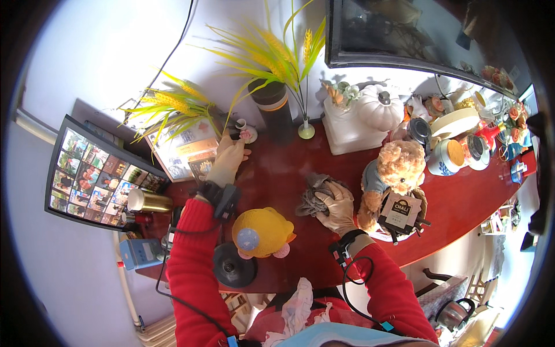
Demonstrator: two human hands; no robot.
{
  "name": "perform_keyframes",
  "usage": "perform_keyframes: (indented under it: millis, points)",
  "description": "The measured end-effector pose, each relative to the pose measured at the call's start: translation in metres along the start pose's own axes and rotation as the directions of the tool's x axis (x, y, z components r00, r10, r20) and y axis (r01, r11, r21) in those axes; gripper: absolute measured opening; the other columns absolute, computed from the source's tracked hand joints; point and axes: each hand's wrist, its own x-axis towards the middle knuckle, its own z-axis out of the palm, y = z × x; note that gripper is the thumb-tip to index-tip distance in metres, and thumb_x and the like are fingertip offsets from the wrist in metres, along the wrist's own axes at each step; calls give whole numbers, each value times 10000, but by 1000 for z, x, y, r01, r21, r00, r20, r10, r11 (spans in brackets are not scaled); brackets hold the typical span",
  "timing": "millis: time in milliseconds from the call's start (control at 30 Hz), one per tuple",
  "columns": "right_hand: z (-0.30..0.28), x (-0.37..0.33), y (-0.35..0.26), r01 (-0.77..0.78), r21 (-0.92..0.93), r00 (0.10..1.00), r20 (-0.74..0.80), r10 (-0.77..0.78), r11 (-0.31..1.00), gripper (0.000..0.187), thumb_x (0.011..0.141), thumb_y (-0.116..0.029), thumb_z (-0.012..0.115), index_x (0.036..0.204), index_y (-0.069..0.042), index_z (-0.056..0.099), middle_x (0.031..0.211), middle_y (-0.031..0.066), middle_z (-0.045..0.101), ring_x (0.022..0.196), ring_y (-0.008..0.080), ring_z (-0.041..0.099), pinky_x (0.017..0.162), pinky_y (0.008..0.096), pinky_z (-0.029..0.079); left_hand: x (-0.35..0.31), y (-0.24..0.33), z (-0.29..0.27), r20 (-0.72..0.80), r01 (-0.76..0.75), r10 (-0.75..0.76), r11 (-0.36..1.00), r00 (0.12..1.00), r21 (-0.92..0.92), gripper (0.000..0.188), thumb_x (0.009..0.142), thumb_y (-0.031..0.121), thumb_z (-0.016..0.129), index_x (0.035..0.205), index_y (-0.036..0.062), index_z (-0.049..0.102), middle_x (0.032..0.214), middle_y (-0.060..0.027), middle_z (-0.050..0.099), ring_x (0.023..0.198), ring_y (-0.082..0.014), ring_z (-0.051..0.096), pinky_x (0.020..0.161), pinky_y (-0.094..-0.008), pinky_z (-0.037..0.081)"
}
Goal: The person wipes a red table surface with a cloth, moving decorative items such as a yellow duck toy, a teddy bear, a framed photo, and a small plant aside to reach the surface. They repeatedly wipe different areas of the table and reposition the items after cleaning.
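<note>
My left hand (228,161), fingers apart, reaches to the back of the dark red table. It is beside a small white ornament with a pink flower (247,135); whether they touch, I cannot tell. My right hand (337,206) presses on a crumpled grey cloth (312,195), fingers bent over it on the tabletop. Between my forearms sits a yellow rounded toy (263,232) with a pale blue disc, next to a black round base (235,266). Right of the cloth is a teddy bear (400,165) with a small card box (399,211) in front.
A photo frame (87,173) and a gold cylinder (147,200) stand at left. Behind are a dark vase (273,113) with yellow-green stalks, a small bud vase (306,130) and a white pumpkin (378,109). Jars (445,157) crowd the right, below a wall screen (416,34).
</note>
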Motion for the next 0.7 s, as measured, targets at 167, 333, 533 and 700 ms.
perform_keyframes:
  millis: [167,333,533,700]
  points:
    - [0,-1,0,-25,20,999,29,24,999,600,556,-294,842,1136,-254,696,1353,98,552,1268,361,501,1043,538,393,33,-9,13,-2,54,-55,988,999,-144,593,993,222,561,1449,5,251,1056,-169,640,804,-229,703,687,-317,589]
    - [-2,0,0,-14,29,1000,27,13,999,592,576,-296,856,1144,-261,690,1354,89,553,1270,347,504,1035,533,395,66,-22,20,17,163,-163,963,987,-215,405,967,260,621,1225,56,386,913,-122,667,678,-218,697,582,-304,583]
    - [-2,0,2,3,13,999,40,-4,1000,629,563,-305,863,1163,-265,677,1378,93,534,1291,349,483,1048,530,381,74,-24,24,-51,164,-173,976,984,-141,419,929,288,685,1197,51,467,811,-77,667,638,-164,671,539,-280,536]
    - [-1,-1,4,10,42,999,39,-11,999,592,585,-281,837,1157,-246,689,1364,99,543,1287,356,480,1041,534,385,42,1,30,-67,98,-106,988,992,-116,360,933,283,693,1161,41,554,821,-37,660,604,-108,590,496,-253,457]
